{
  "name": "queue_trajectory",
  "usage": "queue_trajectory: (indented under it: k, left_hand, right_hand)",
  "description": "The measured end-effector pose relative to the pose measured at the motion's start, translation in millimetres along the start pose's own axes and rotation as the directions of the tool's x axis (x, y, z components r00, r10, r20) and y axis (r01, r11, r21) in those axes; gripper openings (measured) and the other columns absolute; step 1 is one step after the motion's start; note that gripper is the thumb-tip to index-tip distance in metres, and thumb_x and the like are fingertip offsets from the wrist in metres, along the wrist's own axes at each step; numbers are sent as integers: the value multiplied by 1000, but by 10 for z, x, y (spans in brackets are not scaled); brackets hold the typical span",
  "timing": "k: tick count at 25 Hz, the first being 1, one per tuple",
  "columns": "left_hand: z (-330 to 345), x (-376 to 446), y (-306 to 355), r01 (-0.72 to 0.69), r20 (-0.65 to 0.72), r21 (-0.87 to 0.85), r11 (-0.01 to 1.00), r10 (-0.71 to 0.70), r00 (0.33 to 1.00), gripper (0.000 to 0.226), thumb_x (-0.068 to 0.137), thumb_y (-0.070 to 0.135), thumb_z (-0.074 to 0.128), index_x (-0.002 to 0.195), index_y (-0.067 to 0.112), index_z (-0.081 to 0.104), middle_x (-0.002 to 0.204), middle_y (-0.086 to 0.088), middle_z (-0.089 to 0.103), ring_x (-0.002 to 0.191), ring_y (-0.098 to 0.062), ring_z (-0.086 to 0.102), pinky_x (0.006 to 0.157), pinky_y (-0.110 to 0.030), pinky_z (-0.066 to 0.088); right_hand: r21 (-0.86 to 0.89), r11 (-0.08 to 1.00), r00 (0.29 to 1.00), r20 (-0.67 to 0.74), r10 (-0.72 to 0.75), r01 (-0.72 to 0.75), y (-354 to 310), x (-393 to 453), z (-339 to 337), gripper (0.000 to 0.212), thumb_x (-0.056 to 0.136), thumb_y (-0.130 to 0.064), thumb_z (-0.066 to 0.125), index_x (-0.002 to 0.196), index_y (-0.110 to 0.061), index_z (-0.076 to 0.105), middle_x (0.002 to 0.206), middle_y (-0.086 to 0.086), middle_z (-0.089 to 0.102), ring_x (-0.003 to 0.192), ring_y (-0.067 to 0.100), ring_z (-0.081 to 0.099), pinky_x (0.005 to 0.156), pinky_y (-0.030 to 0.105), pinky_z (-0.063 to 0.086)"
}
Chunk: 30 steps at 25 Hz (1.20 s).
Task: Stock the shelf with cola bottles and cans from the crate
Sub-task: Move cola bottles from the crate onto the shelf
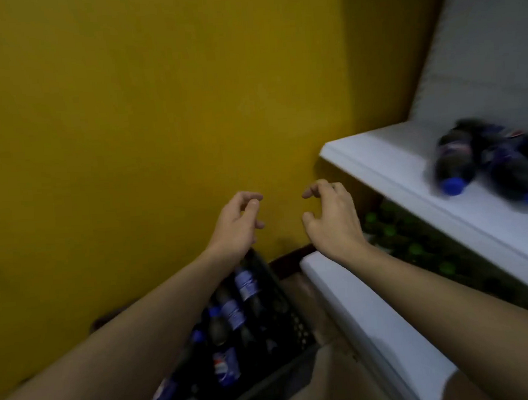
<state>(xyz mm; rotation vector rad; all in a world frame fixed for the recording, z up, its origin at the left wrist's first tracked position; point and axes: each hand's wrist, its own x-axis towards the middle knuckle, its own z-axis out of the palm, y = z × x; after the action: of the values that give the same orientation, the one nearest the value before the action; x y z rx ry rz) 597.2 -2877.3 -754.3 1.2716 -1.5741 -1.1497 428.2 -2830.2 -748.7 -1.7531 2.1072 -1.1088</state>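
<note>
The person is holding both hands out empty in front of the yellow wall (125, 115), the left hand (238, 225) and the right hand (331, 215) each hanging with loosely curled fingers and gripping nothing, so this is looking like the gap between one placement and the next pick. Two blurred cola bottles (485, 162) are lying on their sides on the white shelf (378, 160) at the right, while more bottles are waiting in the dark crate (297, 332) below the left forearm. The next move is probably calling for the hands to drop into the crate and close round a bottle's body before lifting it across to the shelf.
</note>
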Motion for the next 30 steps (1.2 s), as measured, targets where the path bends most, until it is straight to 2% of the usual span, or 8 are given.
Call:
queue_trajectory:
  k: [3,8,14,18,21,24,27,30]
  left_hand:
    - [-734,-183,-475,88,-123,68,994,-79,989,23,107,30,42,100,30,63,101,-1,65,84,-22,64,67,-39,46]
    - [-1472,-386,-968,213,-316,-30,977,-211,925,27,109,24,39,95,27,61,105,1,61,77,-16,62,61,-31,44]
    - [-1376,-533,-1895,362,-242,88,928,-332,912,15,106,19,46,102,25,60,101,-6,64,84,-20,65,65,-32,48]
    - [-1194,-413,-2387,412,-111,371,832,-401,909,22,101,22,53,119,18,64,108,-6,70,97,-24,64,80,-34,50]
    - [-1028,-341,-2633,347,30,609,713,-458,889,30,90,29,57,118,19,62,117,-9,68,109,-33,62,94,-43,51]
    - [-919,-273,-2710,244,137,752,613,-507,851,35,88,35,61,121,25,59,127,-8,61,119,-35,54,99,-50,45]
    - [-834,-220,-2713,24,236,879,476,-480,845,40,90,33,65,127,22,54,133,-8,57,124,-33,52,100,-47,42]
    - [-774,-159,-2710,-12,183,946,323,-507,842,39,94,27,61,131,18,55,133,-11,60,119,-34,60,93,-45,50]
  right_hand:
    - [78,994,980,178,-86,73,-316,-90,687,28,87,-15,59,111,-26,51,116,2,47,115,27,46,93,42,42]
    - [151,975,900,381,-209,163,-605,-186,1501,24,93,-17,60,112,-27,49,116,1,44,107,25,47,85,41,44]
    - [-25,993,722,688,-69,118,-195,-295,2398,35,98,-20,58,131,-23,47,126,6,43,90,24,56,78,44,50]
    - [-122,981,635,772,-1,151,112,-297,2941,49,94,-25,60,141,-17,46,136,14,47,115,36,55,94,39,47]
    - [-140,976,603,798,10,169,245,-323,3137,46,93,-30,62,136,-17,54,134,12,58,120,34,58,96,36,47]
    - [-107,987,560,828,19,124,354,-335,3177,41,90,-32,68,128,-22,61,124,10,67,111,29,64,89,30,49]
    - [-80,993,487,873,29,84,423,-306,3199,32,88,-34,72,118,-25,66,116,9,69,100,26,66,78,25,46]
    - [-103,985,451,892,29,141,412,-259,3196,26,87,-37,70,106,-20,61,107,9,66,90,25,62,72,29,46]
